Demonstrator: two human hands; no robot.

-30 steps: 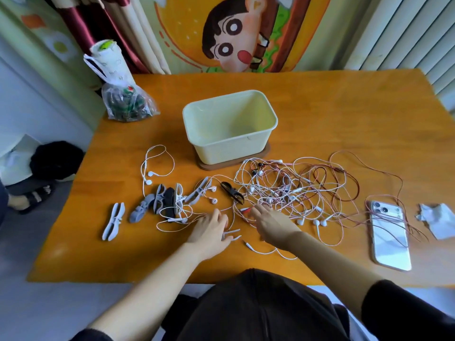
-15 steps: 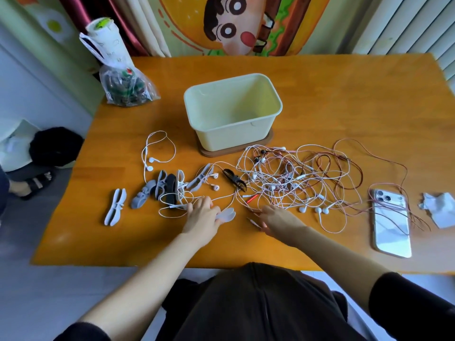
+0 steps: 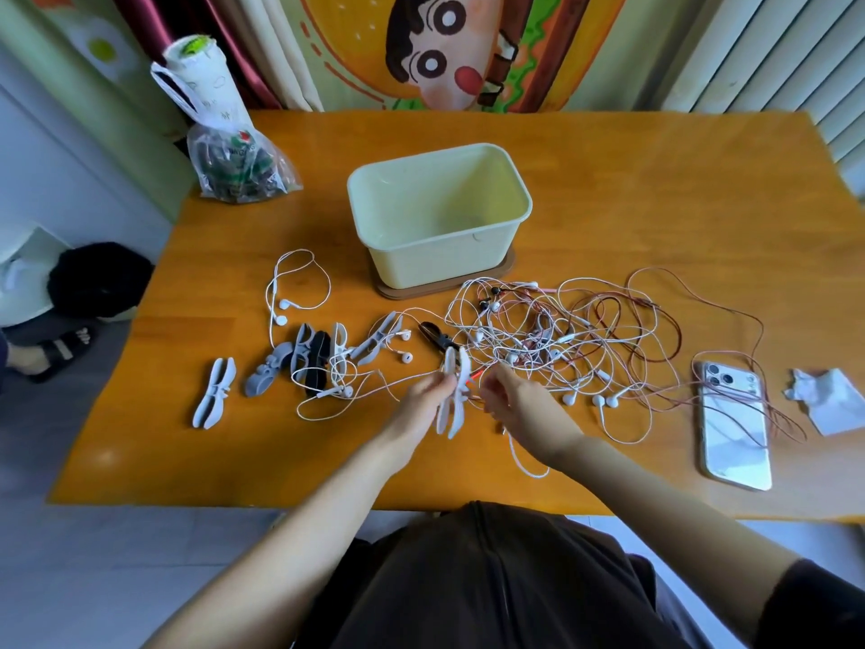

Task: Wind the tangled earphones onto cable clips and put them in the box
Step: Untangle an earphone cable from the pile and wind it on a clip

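Two hands meet over the worktop (image 3: 655,203) near its front edge. Our left hand (image 3: 419,407) grips a white cable clip (image 3: 459,386); our right hand (image 3: 524,414) curls beside it, and we cannot tell whether it pinches a cable. Tangled earphones (image 3: 538,339) lie just beyond, before the box (image 3: 440,264).

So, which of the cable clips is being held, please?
The white clip gripped in the left hand; the others all lie on the table.
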